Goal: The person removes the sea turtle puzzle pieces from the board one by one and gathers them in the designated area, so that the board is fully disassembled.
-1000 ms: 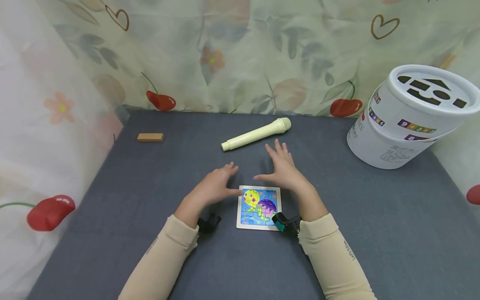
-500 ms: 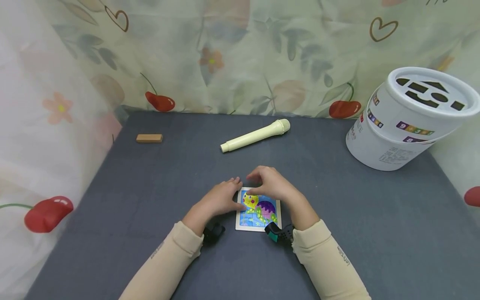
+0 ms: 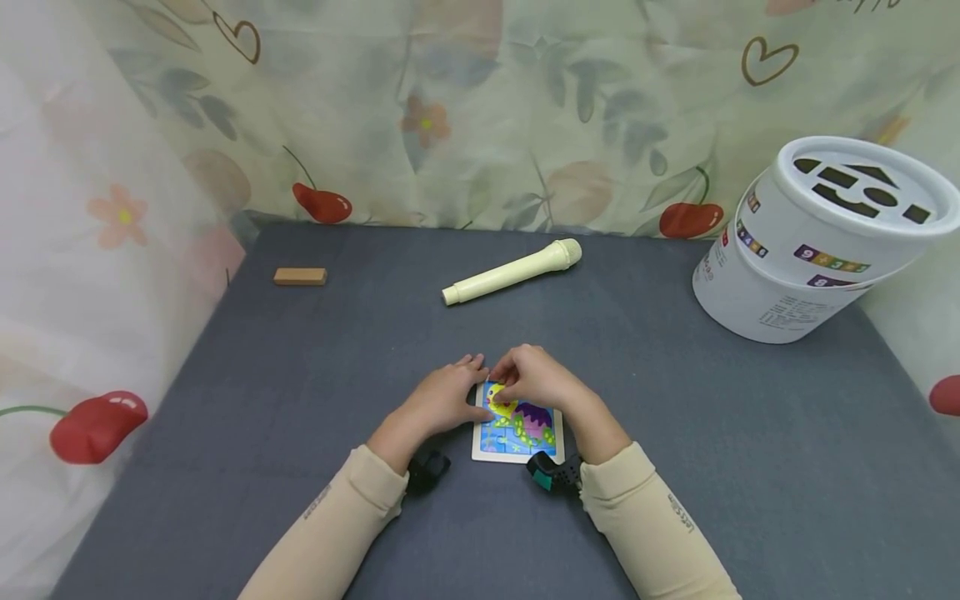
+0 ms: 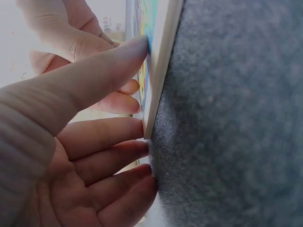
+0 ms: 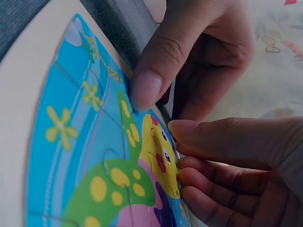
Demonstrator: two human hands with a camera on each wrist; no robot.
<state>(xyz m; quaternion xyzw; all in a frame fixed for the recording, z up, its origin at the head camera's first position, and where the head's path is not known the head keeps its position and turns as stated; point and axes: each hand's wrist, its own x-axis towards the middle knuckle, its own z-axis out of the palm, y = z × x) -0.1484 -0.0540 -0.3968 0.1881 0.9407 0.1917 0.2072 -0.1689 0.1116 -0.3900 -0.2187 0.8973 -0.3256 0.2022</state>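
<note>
A small square jigsaw puzzle [image 3: 517, 437] with a pale wooden border and a turtle picture lies flat on the dark table. My left hand [image 3: 441, 397] rests at its upper left side. The left thumb [image 4: 128, 52] presses on the picture near the border, while the straight fingers [image 4: 102, 137] lie along the corner's outer edge. From the right, my right hand [image 3: 543, 382] reaches over the puzzle's top. Its curled fingertips [image 5: 182, 130] pinch at the yellow turtle-head puzzle piece [image 5: 163, 156] in the upper left corner. The hand hides part of the upper border.
Beyond the puzzle lies a cream toy microphone [image 3: 513, 272]. A small wooden block [image 3: 300, 276] sits at the far left of the table [image 3: 360, 317]. At the right stands a white bucket [image 3: 795, 267] with shaped holes in its lid. A patterned curtain [image 3: 480, 125] hangs behind.
Both hands have come in toward the puzzle. My right hand has lowered from spread fingers to curled fingertips at the turtle's head; the left has settled slightly nearer against the border.
</note>
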